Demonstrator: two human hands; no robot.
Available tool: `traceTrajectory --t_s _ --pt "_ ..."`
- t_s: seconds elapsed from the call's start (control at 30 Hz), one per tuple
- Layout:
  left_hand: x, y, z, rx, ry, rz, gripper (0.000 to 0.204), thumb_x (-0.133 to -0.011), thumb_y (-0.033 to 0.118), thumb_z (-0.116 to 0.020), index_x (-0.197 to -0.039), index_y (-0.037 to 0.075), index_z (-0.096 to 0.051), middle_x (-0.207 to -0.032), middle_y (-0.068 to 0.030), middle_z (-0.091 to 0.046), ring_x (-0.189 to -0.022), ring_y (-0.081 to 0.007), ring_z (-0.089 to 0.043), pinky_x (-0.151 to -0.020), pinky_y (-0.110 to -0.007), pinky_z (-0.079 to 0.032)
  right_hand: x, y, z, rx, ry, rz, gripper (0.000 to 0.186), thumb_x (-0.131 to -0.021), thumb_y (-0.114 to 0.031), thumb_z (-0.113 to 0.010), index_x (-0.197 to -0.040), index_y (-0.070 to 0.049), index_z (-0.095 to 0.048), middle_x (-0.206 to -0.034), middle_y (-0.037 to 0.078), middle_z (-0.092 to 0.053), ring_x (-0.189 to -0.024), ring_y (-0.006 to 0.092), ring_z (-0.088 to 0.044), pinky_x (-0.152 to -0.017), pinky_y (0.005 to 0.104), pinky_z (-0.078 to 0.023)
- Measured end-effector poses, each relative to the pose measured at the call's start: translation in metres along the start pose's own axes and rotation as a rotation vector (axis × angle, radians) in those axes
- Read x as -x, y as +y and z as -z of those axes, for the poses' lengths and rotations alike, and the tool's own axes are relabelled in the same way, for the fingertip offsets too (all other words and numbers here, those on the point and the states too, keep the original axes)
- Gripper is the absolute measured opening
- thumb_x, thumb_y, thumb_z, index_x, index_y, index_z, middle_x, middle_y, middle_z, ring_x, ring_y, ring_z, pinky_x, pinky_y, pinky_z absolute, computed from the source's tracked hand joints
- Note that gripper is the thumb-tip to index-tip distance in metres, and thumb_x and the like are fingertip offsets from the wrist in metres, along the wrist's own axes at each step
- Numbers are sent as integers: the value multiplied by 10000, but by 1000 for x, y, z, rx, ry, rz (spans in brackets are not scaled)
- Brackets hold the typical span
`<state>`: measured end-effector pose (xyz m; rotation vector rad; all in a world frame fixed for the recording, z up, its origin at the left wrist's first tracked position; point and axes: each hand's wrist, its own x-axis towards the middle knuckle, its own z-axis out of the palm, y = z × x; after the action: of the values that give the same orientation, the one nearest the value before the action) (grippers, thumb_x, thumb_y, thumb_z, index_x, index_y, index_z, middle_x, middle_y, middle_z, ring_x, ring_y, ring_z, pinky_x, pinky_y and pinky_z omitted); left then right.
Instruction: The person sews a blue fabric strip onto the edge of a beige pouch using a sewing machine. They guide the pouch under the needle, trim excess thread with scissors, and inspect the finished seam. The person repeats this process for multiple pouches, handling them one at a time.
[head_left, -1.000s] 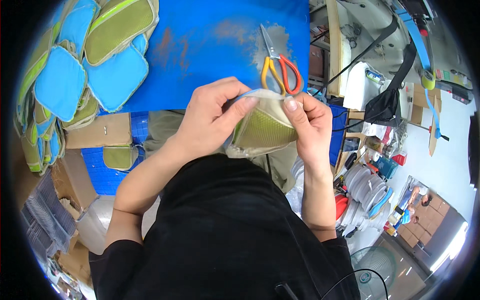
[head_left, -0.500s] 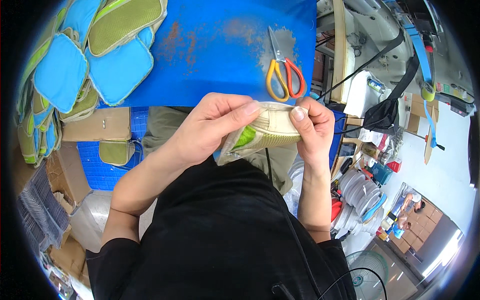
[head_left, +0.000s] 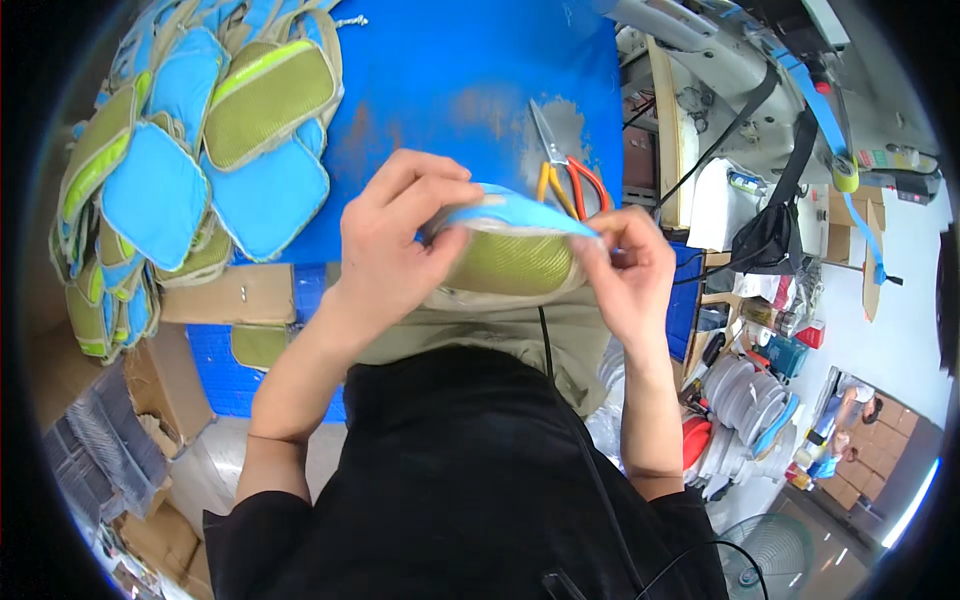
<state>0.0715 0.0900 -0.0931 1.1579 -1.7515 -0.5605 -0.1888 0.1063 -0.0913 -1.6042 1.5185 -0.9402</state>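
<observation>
A small zippered pouch (head_left: 510, 262), with olive mesh, pale edging and a light blue side, is stretched between my hands above my lap. My left hand (head_left: 398, 225) pinches its left end, thumb below and fingers over the top. At the right corner, my right hand (head_left: 632, 262) grips the edge between thumb and fingers. Motion blurs the pouch's upper edge, and its zipper cannot be made out. Just beyond it, scissors (head_left: 565, 165) with one yellow and one red handle lie on the blue table (head_left: 440, 60), their handles partly covered by the pouch.
A pile of similar blue and olive pouches (head_left: 150, 195) hangs over the table's left side. Cardboard boxes (head_left: 225, 295) stand below it. To the right are a sewing machine (head_left: 715, 70), dangling straps and stacked rolls (head_left: 745, 400). Another person (head_left: 840, 425) is far off at right.
The pouch has been turned, so its blue side now shows along the top and the zipper is out of sight. My left hand has shifted its grip. The whole view has tilted slightly.
</observation>
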Motion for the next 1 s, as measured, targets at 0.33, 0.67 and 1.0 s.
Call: traceTrajectory --t_s 0.33,0.67,1.0 --pt "3 -1 -9 -121 1 -176 464 -659 -92 -735 -1099 47 -695 -1105 -117 -705 -903 -289 -690 -764 -360 -565 8 -19 -21 264 246 447 322 -767 21 -748 -1077 -28 -677 -980 103 -666 -895 281 -647 -768 337 -525" --pt "44 3 -19 -311 128 -318 552 -581 -93 -745 -1106 74 -766 -1092 -98 -686 -854 -265 -655 -708 -337 -530 48 -11 -43 169 162 575 296 -686 -74 -814 -974 -105 -752 -921 42 -653 -832 261 -605 -746 394 -459" --pt "60 3 -21 -194 59 -164 390 -798 -36 -694 -1183 12 -737 -1076 -141 -653 -947 -265 -633 -813 -345 -511 45 -8 -43 -62 136 281 353 -732 16 -755 -1077 -38 -702 -1040 119 -673 -905 307 -644 -794 368 -506"
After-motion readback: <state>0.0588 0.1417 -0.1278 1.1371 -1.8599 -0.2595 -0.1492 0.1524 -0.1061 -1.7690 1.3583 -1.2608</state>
